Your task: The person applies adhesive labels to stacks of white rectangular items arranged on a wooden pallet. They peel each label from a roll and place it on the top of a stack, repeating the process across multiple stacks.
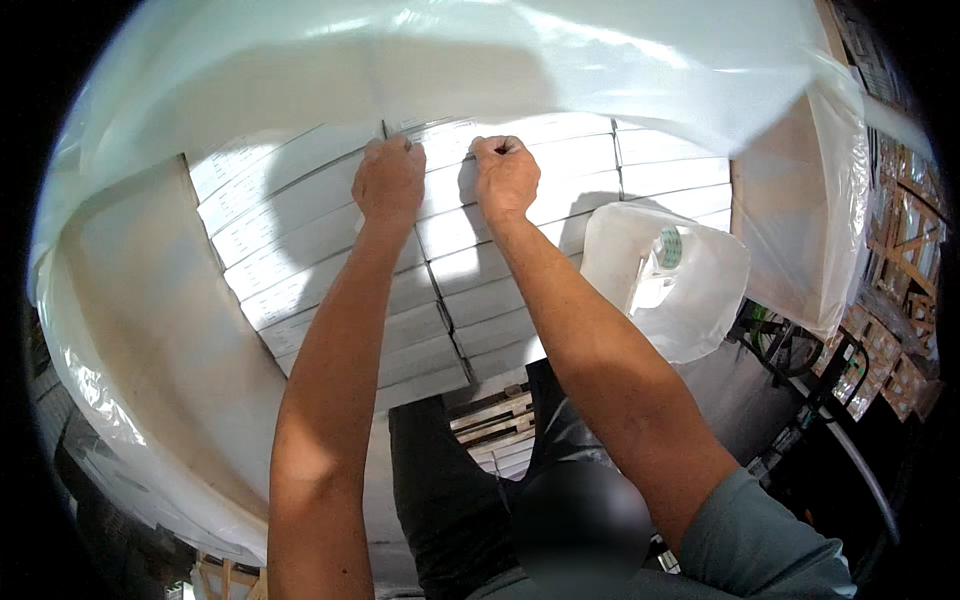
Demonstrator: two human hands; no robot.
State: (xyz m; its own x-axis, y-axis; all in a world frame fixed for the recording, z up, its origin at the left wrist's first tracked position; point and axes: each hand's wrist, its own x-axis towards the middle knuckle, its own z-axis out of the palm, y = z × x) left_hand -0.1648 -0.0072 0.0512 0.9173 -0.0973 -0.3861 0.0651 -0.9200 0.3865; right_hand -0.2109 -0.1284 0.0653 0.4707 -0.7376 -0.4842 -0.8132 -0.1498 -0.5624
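Note:
A stack of flat white boxes [470, 300] stands in front of me, with translucent plastic film [460, 80] draped over its upper part. My left hand [390, 185] is closed, its knuckles against the boxes just below the film's lower edge, left of a vertical seam. To the right of it, my right hand [508, 180] is also closed, thumb and fingers curled together at the same height. Whatever lies between the fingers of either hand is too small or hidden to make out. Both forearms reach up across the stack.
Brown board panels [160, 290] flank the stack under the film. Beside my right forearm is a whitish plastic piece [700, 310] with a green-and-white roll [670, 247] on it. Wooden pallet slats [500, 415] show below. Black-framed equipment [800, 350] and wooden crates [905, 260] stand at right.

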